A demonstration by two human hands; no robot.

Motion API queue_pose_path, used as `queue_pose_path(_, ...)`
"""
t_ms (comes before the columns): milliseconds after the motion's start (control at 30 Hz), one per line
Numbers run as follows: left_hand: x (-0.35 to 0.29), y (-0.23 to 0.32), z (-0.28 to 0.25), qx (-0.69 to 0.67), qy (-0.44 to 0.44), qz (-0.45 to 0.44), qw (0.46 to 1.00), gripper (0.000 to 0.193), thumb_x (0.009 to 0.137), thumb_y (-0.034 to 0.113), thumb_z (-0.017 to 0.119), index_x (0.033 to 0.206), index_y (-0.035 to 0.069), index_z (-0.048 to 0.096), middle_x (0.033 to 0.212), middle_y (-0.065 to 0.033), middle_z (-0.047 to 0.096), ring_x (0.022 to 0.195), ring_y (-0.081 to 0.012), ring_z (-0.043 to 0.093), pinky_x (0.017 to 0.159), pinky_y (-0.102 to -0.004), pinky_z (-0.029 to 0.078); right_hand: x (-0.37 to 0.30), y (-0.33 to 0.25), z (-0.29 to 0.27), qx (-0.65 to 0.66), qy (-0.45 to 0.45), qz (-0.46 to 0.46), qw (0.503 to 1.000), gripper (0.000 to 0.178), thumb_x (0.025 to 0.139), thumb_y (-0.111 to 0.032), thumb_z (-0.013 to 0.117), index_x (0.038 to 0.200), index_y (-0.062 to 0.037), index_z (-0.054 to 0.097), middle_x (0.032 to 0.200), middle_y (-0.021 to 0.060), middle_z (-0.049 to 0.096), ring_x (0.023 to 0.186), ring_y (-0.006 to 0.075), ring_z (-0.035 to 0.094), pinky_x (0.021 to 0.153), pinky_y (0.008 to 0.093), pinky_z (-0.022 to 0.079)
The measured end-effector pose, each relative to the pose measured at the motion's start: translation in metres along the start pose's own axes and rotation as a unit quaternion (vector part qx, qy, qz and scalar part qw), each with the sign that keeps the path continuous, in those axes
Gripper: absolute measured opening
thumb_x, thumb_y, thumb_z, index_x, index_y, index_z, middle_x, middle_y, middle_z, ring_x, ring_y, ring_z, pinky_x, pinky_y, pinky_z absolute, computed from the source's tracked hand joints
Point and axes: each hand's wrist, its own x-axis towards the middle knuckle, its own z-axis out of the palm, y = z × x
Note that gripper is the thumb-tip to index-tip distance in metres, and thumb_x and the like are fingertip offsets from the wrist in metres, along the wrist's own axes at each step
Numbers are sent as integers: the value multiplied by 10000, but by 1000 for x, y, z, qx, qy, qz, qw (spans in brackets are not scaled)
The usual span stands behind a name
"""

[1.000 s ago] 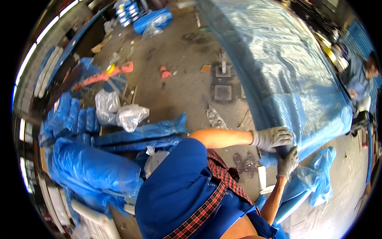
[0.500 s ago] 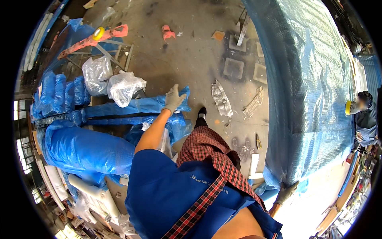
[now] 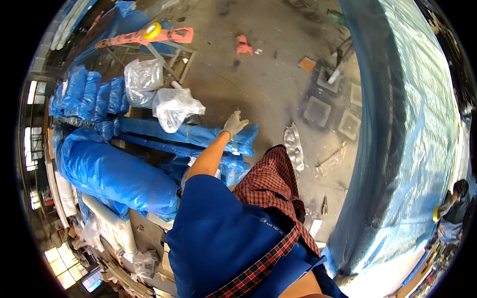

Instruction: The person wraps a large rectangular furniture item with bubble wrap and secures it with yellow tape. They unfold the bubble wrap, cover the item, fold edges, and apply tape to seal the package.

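My left hand [image 3: 234, 124], in a light grey work glove, reaches forward with its fingers spread and holds nothing. It hovers over or beside the end of a long blue-wrapped bundle [image 3: 198, 135]; whether they touch I cannot tell. To my right stands a large long object covered in bluish bubble wrap [image 3: 422, 124]. At the near lower end of that wrap, only a bit of my gloved right hand [image 3: 345, 279] shows, its fingers hidden.
A thick blue-wrapped roll [image 3: 114, 169] lies at left, with clear plastic bags [image 3: 175, 108] beyond. Yellow tape [image 3: 152, 31] sits on a padded trestle [image 3: 171, 36]. Pliers [image 3: 324, 205] and crumpled plastic [image 3: 293, 147] lie on the floor. A co-worker [image 3: 454, 213] is at far right.
My view has turned, and the scene sits farther right in it. My left hand stays extended with fingers spread. My right hand is lower in view and more hidden at the wrap's end.
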Motion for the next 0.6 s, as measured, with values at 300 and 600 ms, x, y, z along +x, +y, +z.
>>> queue_pose_path(300,105,-84,-141,-52,188,-49,980,654,757,356,712,1213,-64,502,1136,-297,584,1084,-405,568,919,-433,452,31,-322,-218,316,195,-163,914,638,874,-326,589,1411,-85,342,1399,183,388,1298,358,382,1047,511,376)
queue_pose_path(600,335,-177,-419,165,378,-144,900,631,826,450,608,1294,57,450,1244,-232,509,1117,-405,508,942,-469,428,13,-643,-286,497,-161,-261,812,477,864,32,462,1340,13,428,1318,192,488,1208,271,489,1022,358,367)
